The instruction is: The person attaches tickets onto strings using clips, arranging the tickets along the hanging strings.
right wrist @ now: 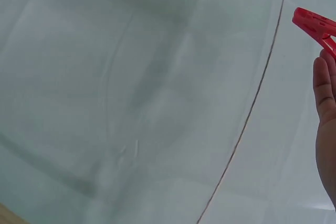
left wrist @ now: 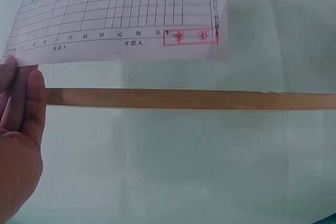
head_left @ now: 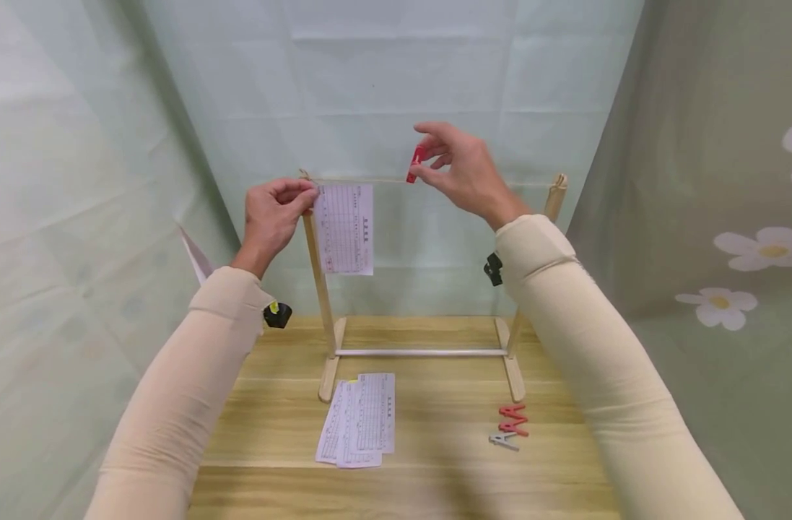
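Observation:
My left hand (head_left: 275,217) pinches a printed receipt slip (head_left: 346,231) by its upper left corner, at the left end of a thin string (head_left: 385,180). The slip hangs down in front of the left wooden post; its ruled table and a red stamp show in the left wrist view, where the fingers (left wrist: 34,103) hold its edge. Between thumb and fingers of my right hand (head_left: 463,170) is a red clothespin (head_left: 415,165), held close to the string, right of the slip. In the right wrist view the red clothespin (right wrist: 315,24) points towards the string (right wrist: 252,98).
A wooden stand with a left post (head_left: 319,289), a right post (head_left: 554,198) and a white crossbar (head_left: 421,353) carries the string. Several receipt slips (head_left: 363,419) lie overlapping on the wooden table (head_left: 434,477). Two red clothespins (head_left: 512,419) and a grey one (head_left: 503,440) lie at right.

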Tool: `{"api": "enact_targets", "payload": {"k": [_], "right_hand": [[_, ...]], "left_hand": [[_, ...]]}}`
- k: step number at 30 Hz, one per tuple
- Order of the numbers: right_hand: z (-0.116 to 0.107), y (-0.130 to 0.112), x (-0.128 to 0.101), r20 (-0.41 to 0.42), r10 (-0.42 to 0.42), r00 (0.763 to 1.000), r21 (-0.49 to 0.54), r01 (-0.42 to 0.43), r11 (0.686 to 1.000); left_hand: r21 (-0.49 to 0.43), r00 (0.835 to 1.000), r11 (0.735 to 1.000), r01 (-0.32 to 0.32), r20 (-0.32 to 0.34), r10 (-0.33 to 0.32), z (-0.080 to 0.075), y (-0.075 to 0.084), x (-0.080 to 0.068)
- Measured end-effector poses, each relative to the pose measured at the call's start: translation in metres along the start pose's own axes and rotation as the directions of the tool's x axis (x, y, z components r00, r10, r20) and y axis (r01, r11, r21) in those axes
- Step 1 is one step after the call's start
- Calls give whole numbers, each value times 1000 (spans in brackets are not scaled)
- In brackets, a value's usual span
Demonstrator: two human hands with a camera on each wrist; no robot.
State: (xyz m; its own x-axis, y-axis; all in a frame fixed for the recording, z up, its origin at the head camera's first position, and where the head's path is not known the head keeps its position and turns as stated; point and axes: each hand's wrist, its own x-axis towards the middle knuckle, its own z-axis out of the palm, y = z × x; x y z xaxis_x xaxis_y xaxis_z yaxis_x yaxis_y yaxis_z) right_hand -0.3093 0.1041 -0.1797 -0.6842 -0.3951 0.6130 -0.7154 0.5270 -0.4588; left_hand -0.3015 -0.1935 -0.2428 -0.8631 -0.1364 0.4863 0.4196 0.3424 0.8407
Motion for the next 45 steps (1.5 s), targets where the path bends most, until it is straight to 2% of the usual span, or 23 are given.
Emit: {"api": "enact_targets", "payload": {"k": [4, 9, 15, 20, 26, 34, 41, 45], "right_hand": [[5, -7, 6, 8, -8, 1000, 13, 8, 1000], [10, -17, 14, 31, -27, 999, 18, 26, 999], [18, -29, 22, 74, -21, 997, 7, 20, 1000], [26, -38, 30, 107, -16, 994, 11, 15, 1000], [37, -46, 36, 136, -2, 991, -15, 4, 1000], [47, -52, 41, 168, -17, 986, -14, 20, 1000], [48, -51, 43, 144, -43, 989, -26, 48, 999], [48, -49, 43, 123, -48, 991, -24, 51, 998]], "left_hand": [[11, 1000, 1000, 10, -10, -10, 1, 2, -1], [-28, 999, 999, 17, -34, -18, 3, 5, -2], [-54, 997, 999, -6, -82, 1, 10, 4, -4], [21, 994, 1000, -20, -109, 22, 13, 7, -6], [136, 993, 991, 1, -116, 15, 13, 14, -9], [180, 994, 982, 47, -106, -29, 15, 23, -13], [227, 995, 973, 34, -102, -11, 21, 27, -14], [234, 995, 971, 48, -98, -26, 26, 28, -15]]}}
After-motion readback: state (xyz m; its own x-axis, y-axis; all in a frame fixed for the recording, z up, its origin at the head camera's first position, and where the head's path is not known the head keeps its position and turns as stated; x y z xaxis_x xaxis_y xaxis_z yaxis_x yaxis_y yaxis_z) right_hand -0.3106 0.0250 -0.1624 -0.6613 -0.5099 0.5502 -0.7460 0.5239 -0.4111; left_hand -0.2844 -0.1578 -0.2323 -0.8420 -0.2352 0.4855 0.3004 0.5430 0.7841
